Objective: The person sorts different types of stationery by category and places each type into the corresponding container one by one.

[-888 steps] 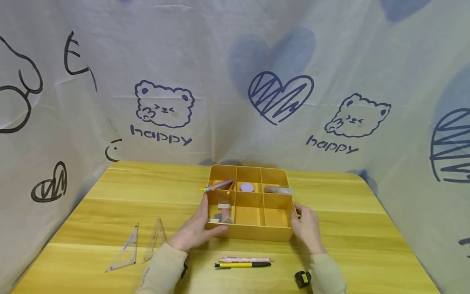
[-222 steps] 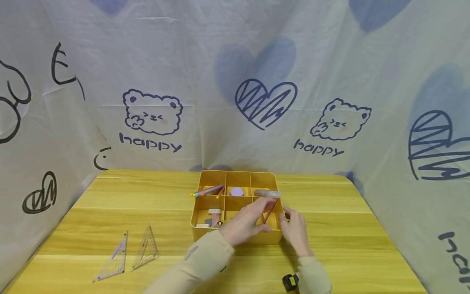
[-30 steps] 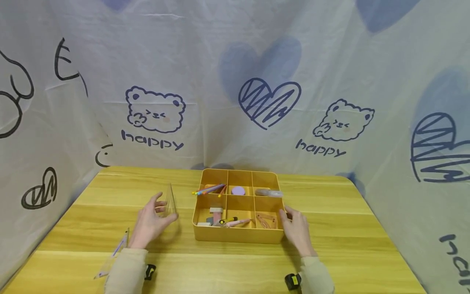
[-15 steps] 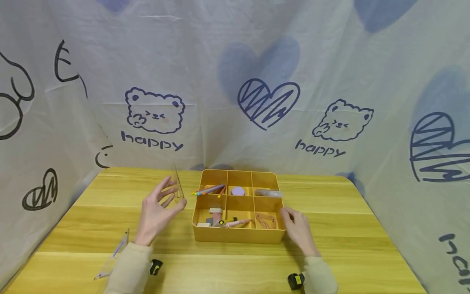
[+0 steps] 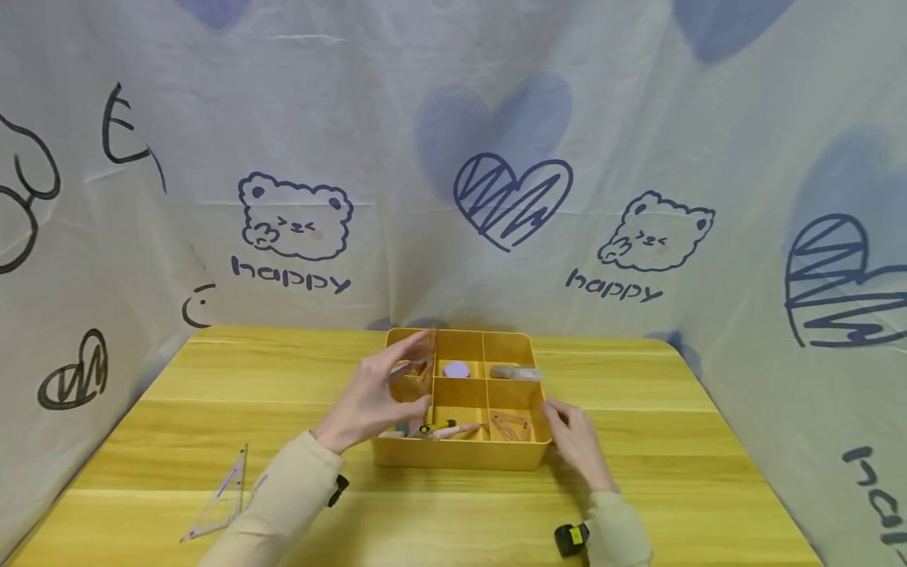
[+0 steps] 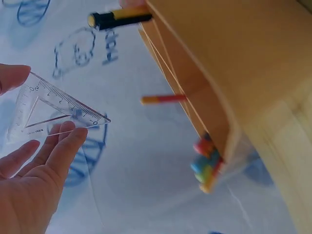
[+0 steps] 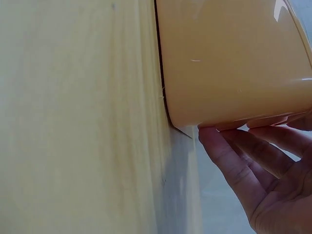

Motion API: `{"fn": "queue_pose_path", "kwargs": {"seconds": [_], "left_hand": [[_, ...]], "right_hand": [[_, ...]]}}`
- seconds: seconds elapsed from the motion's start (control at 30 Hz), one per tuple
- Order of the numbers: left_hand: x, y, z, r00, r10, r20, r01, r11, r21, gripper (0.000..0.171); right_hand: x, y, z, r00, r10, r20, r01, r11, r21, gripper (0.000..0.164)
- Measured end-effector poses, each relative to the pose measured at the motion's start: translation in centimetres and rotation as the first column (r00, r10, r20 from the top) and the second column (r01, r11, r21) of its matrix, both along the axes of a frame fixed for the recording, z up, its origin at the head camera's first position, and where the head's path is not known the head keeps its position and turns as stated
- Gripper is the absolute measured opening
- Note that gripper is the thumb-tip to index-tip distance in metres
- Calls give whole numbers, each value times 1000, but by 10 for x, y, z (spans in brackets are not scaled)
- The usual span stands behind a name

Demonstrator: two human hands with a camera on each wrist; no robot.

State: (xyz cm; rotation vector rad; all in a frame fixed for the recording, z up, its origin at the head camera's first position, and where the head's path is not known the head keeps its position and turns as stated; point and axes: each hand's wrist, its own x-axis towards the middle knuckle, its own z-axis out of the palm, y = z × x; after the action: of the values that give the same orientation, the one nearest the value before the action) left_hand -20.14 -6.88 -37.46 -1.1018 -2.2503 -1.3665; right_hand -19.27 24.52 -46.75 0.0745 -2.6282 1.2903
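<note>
My left hand (image 5: 368,398) pinches a clear plastic set square (image 6: 53,105) between thumb and fingers, above the left compartments of a yellow divided storage box (image 5: 460,454). In the head view this set square is almost invisible. My right hand (image 5: 575,441) grips the box's right side, the fingers (image 7: 234,168) against its outer wall. A lilac round item (image 5: 457,369) sits in the back middle compartment. A yellow-black pen (image 5: 438,427) and a pink pen (image 5: 457,431) lie across the front compartments. An orange set square (image 5: 510,426) lies front right. The left hand partly hides pencils and erasers.
Another clear set square (image 5: 220,500) lies on the wooden table (image 5: 680,441) at the left. A translucent item (image 5: 516,373) rests at the back right compartment. Black wrist devices (image 5: 570,539) are worn below the hands. A printed cloth (image 5: 425,260) hangs behind the table.
The left hand has carried the clear set square rightward from the table to over the box. Earlier, the pens and orange set square went into the box. The right hand stays at its side.
</note>
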Motion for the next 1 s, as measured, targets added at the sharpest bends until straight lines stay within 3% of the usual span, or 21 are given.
{"fn": "queue_pose_path", "kwargs": {"seconds": [0.17,0.33,0.57,0.8,1.0], "left_hand": [[-8,24,7,998,-36,-55,28,988,-154,79],[-16,46,11,992,-93,-82,63,947,-314,81],[-23,77,17,981,-186,-51,140,868,-477,94],[-25,99,10,985,-163,50,157,757,-635,95],[-30,115,-3,972,-221,83,219,716,-662,101]], "right_hand": [[-2,0,-1,1000,5,20,-5,1000,-29,40],[-1,1,-1,999,28,45,-24,996,-81,42],[0,4,-3,998,55,40,-49,990,-130,45],[1,3,-1,995,74,63,-61,981,-187,47],[1,2,0,997,54,54,-45,988,-150,42]]}}
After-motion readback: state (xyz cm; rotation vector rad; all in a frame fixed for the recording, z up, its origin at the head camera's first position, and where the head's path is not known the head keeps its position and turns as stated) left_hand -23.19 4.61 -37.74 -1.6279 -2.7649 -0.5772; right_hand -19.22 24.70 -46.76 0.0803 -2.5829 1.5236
